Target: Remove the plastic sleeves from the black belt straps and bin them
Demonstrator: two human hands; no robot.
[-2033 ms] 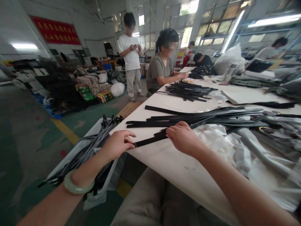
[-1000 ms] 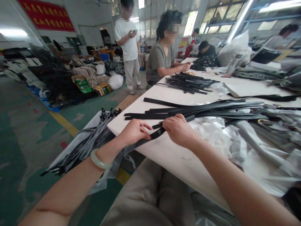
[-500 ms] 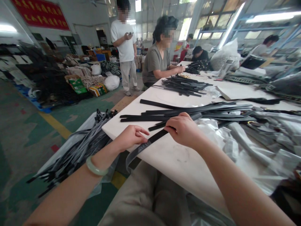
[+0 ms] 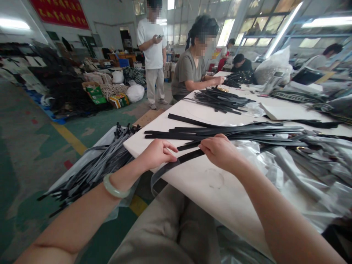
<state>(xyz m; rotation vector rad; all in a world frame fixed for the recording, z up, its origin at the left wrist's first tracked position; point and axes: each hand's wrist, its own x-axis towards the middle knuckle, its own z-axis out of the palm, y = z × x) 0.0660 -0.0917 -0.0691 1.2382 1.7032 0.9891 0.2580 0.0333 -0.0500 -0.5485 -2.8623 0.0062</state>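
A black strap [image 4: 190, 157] runs between my hands over the near edge of the white table, its left part covered in a greyish, see-through film and curving down past the edge. My right hand [image 4: 220, 151] is closed in a pinch on the strap's dark right part; its fingertips are partly hidden. Thumb and fingers of my left hand [image 4: 161, 153] close on the strap where the film begins. Just beyond my hands lies a pile of similar black straps [image 4: 242, 131] on the tabletop.
The white table [image 4: 187, 194] has a corner at left. Clear plastic sleeves [image 4: 291, 172] heap at right. Bundled straps [image 4: 101, 165] fill a container left of the table. More black strips [image 4: 220, 99] lie farther back, near a seated co-worker [image 4: 189, 69]. Another person [image 4: 152, 47] stands behind.
The view has shifted slightly, so the scene sits farther right. Both hands stay on the strap, with little change in how they hold it.
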